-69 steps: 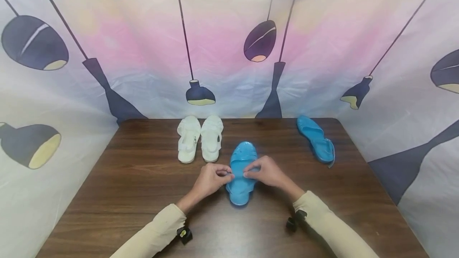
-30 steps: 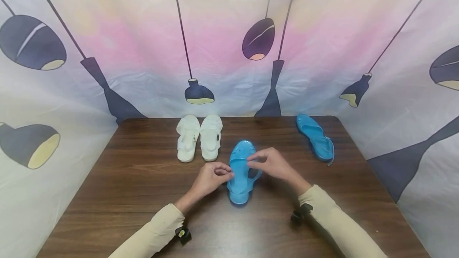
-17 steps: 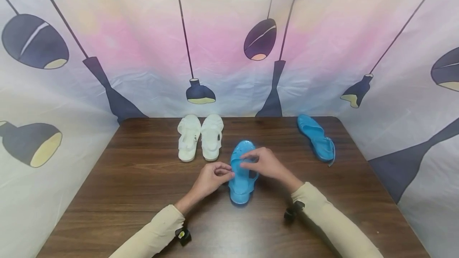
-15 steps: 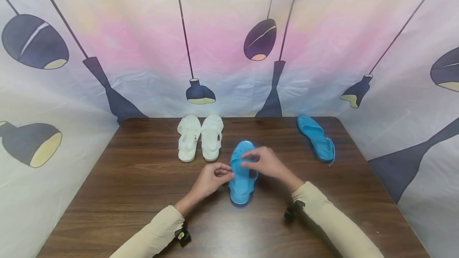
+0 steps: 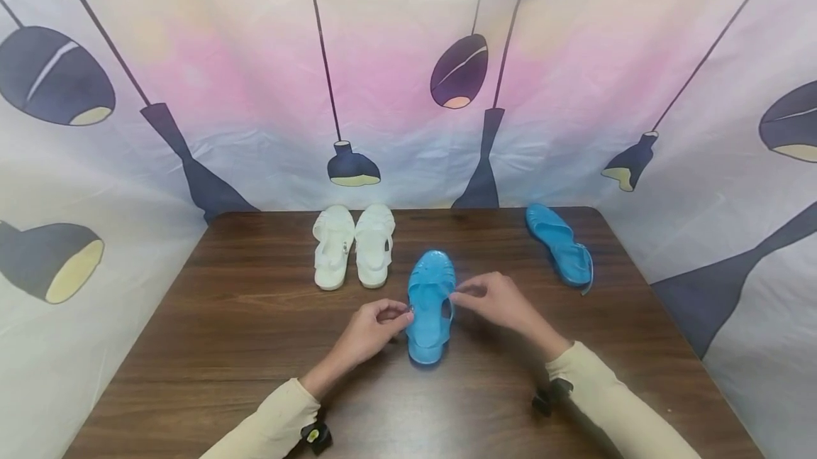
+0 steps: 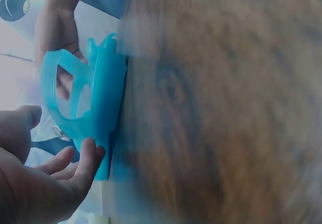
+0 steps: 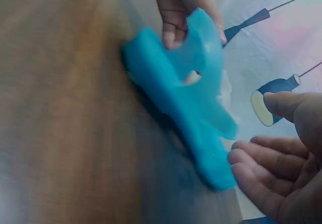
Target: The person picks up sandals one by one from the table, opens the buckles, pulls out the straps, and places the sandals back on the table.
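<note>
A blue jelly sandal (image 5: 426,328) rests on the table between both hands, toe pointing away from the person. My left hand (image 5: 370,330) is at its left side, fingertips right at the shoe's edge near a small metal buckle (image 6: 61,132). In the left wrist view, that hand's thumb stands apart from its fingers. Beside the sandal's right side is my right hand (image 5: 501,303), its thumb and relaxed fingers apart with nothing between them in the right wrist view. The heel strap (image 6: 49,83) stands up in a loop over the heel.
A pair of white sandals (image 5: 373,250) stands side by side at the back left of the brown wooden table (image 5: 255,317). Another blue sandal (image 5: 562,246) lies at the back right, its strap hanging loose. A lamp-printed cloth (image 5: 396,90) surrounds the table.
My right hand has drawn back from above the sandal to its right side. The left hand has shifted slightly left and down, and the buckle now shows by its thumb.
</note>
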Demonstrator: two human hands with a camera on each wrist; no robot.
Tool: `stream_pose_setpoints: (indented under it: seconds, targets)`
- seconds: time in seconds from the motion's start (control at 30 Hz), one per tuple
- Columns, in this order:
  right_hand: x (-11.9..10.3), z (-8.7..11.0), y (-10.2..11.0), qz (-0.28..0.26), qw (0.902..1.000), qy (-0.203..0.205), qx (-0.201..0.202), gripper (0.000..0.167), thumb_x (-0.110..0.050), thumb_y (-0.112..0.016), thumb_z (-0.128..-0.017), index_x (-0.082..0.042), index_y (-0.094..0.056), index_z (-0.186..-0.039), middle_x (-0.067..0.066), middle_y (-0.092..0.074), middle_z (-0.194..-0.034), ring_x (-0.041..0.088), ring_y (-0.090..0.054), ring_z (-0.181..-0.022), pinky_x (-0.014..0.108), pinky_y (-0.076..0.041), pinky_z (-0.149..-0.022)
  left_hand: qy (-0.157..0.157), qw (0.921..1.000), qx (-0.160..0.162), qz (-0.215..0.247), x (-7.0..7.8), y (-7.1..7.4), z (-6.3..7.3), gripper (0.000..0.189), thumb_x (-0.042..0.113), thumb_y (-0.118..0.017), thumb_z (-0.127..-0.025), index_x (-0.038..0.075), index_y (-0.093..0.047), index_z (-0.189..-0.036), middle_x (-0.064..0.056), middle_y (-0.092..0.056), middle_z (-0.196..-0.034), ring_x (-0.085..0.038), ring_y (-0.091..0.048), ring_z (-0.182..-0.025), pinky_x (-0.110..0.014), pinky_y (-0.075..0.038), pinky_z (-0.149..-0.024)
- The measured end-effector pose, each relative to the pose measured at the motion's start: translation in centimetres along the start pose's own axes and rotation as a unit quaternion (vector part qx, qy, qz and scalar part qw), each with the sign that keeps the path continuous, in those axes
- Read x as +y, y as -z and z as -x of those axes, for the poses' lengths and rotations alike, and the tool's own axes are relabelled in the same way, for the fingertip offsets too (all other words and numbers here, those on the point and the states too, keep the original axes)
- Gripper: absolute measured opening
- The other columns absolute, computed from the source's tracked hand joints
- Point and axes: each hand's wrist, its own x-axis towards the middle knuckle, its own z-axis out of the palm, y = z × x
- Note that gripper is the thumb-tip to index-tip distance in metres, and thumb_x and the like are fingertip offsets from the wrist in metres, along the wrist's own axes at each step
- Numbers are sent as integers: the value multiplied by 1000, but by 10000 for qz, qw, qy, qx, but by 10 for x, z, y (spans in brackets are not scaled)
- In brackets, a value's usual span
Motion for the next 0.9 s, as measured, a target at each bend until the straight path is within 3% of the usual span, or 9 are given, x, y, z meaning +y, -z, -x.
stream_pose_setpoints:
  seconds: [0.17,0.37,0.63,0.9]
  targets:
    - [8,15,-13,-356,9984,-292,-339,46,-51,-75,-91,-10,-77,-112,2,-74,-86,19,-69,-74,33,-59,-67,-32,10000,-62,34,-2,-5,1,41,35,-71,-98,2,-69,-120,-11,-75,-110,-18,-72,-91,-35,-60,-77]
    - [13,23,-30,-978,9925,-283,-670,55,-48,-71,-94,0,-71,-121,6,-76,-96,18,-72,-80,35,-61,-70,2,9998,-191,-54,-3,-7,0,45,40,-68,-99,2,-69,-124,-12,-75,-110,-17,-73,-91,-34,-60,-78]
    - [13,24,-41,-1878,9764,-572,-894,60,-44,-68,-98,7,-62,-130,14,-75,-105,24,-74,-87,38,-62,-72,-74,9998,-163,14,-5,-9,-4,45,39,-69,-98,0,-71,-121,-14,-75,-110,-19,-73,-92,-34,-60,-79]
    - [14,24,-46,-2593,9611,-466,-825,55,-34,-71,-98,8,-61,-133,20,-72,-118,28,-74,-100,39,-61,-80,-323,9994,76,-40,-2,-14,-2,39,32,-73,-96,1,-73,-120,-15,-73,-118,-27,-70,-109,-39,-58,-88]
